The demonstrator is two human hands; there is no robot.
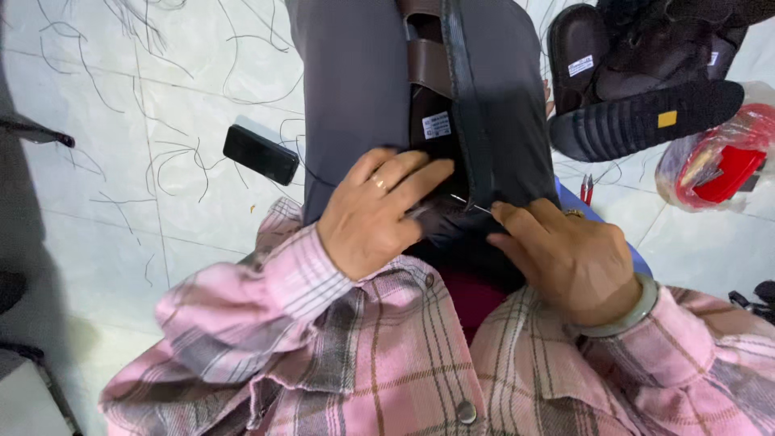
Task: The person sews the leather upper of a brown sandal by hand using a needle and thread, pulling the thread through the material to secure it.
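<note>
A dark brown sandal lies on the person's lap. The left hand presses on its heel end, fingers spread flat over the sole. The right hand sits just beside, fingers curled, pinching a thin needle at the sandal's edge.
</note>
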